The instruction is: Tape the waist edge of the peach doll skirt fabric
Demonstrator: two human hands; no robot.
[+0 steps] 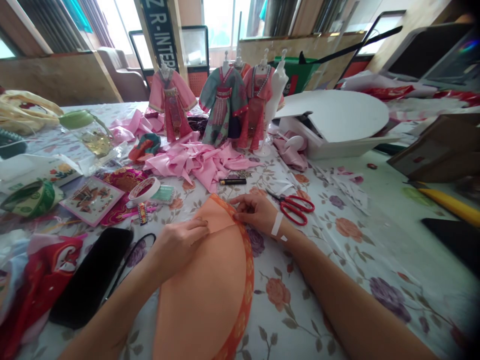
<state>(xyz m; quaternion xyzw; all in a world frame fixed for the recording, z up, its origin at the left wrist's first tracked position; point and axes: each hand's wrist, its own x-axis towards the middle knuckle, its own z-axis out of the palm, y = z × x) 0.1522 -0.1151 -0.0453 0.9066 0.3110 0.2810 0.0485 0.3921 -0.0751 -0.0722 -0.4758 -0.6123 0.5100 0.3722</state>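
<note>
Orange fabric (210, 280) with a curved, patterned darker orange border lies on the flowered tablecloth in front of me. My left hand (183, 242) rests on its left side with fingers bent and pressed together at a fold; whether cloth is pinched there is hidden. At the upper right edge, my right hand (255, 212) pinches the patterned border between thumb and index finger. White tape strips stick to the right wrist. Red-handled scissors (296, 207) lie just beyond that wrist.
Miniature robes on stands (223, 105) rise behind pink fabric scraps (202, 160). A black case (92, 277), tape rolls (144, 191) and a jar (90, 135) are at left. A white round board (337, 115) and a yellow cutter (450, 202) are at right.
</note>
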